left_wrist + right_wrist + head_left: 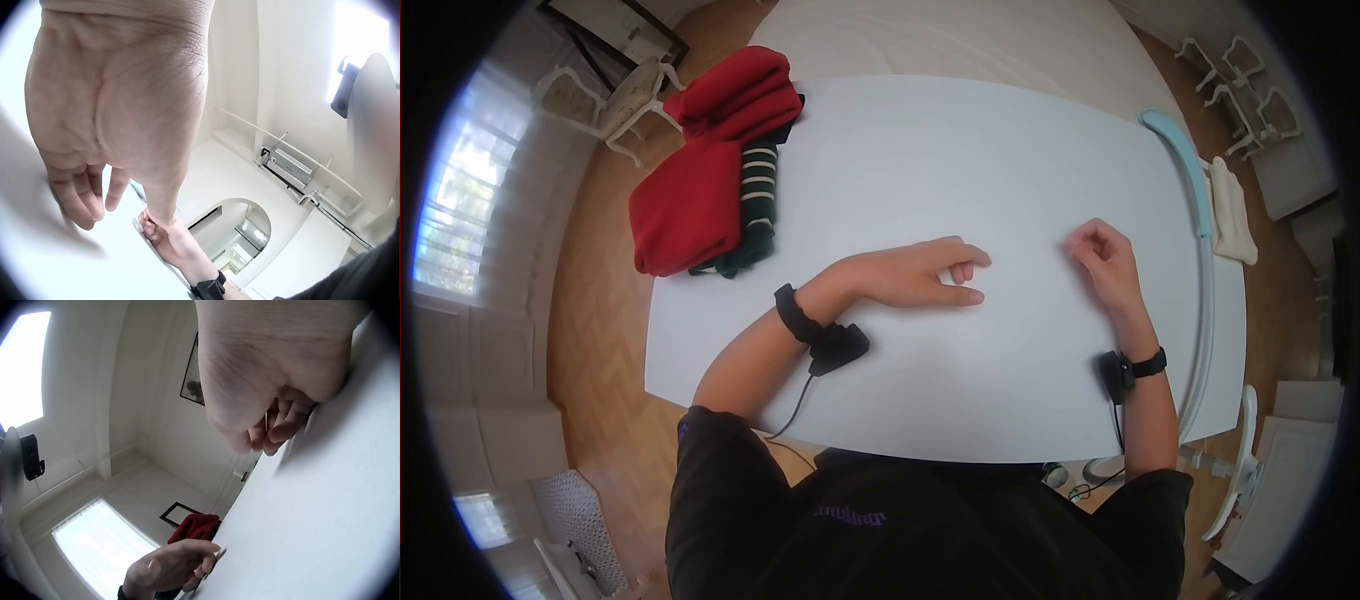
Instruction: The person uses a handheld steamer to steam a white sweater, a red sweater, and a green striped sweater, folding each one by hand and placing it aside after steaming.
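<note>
Over the flat white counter [960,180], the left hand [912,275], nearer folded red fabric [687,205], hangs loosely half-open, the right hand [1112,265] more curled, both empty.

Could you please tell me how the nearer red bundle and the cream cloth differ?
The nearer red bundle is deep red and bulky; the cream cloth is pale and smaller. The red bundle lies at the left edge of the table, the cream cloth at its right edge. Both look like folded fabric.
</note>
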Motion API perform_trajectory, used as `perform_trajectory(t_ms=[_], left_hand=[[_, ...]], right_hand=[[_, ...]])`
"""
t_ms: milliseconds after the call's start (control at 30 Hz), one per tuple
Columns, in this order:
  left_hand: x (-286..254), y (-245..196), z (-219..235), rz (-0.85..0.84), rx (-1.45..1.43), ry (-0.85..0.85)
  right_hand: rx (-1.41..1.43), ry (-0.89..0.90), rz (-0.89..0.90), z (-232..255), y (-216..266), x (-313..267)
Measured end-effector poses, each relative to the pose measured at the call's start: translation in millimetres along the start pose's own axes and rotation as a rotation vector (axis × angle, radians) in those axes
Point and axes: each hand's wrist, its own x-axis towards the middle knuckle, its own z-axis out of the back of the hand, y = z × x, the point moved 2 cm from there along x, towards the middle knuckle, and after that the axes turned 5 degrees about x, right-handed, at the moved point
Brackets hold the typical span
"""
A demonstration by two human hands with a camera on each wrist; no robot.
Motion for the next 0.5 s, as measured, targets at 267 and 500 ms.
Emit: perform_trajectory(t_ms=[267, 500], left_hand=[[-1.7, -1.0, 0.6, 0.005, -0.018, 0.006], [-3.3, -5.1, 2.9, 0.031, -0.021, 0.021]], right_hand=[[-0.003, -0.006, 0.002, -0.5, 0.2, -0.2], [0.029, 0.013, 0.002, 0.0, -1.4, 0.6]])
